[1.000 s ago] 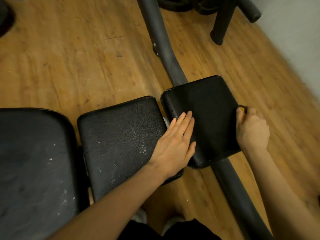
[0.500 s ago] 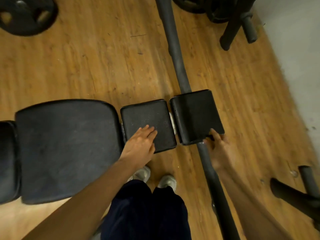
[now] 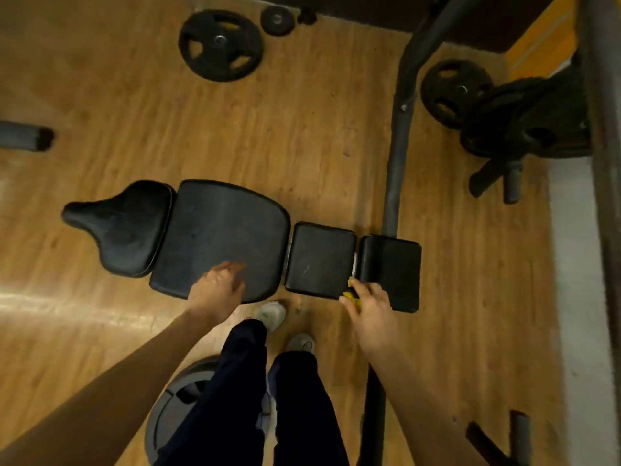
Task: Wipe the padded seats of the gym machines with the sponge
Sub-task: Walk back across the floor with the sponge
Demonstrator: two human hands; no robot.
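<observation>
Right hand (image 3: 369,309) grips sponge (image 3: 351,290); left hand (image 3: 216,290) flat on pad (image 3: 221,230).

Four black padded seats lie in a row across the middle of the frame, seen from above. At the left end sits a saddle-shaped pad (image 3: 119,227) with its narrow nose pointing left. Just beside it lies the largest pad (image 3: 218,237), broad with rounded corners. Right of that comes a small square pad (image 3: 321,258), then another small pad (image 3: 391,269) at the right end, its left edge rolled. The sponge (image 3: 350,290) is yellow with a dark patch, mostly hidden, at the lower edge of the gap between the two small pads.
</observation>
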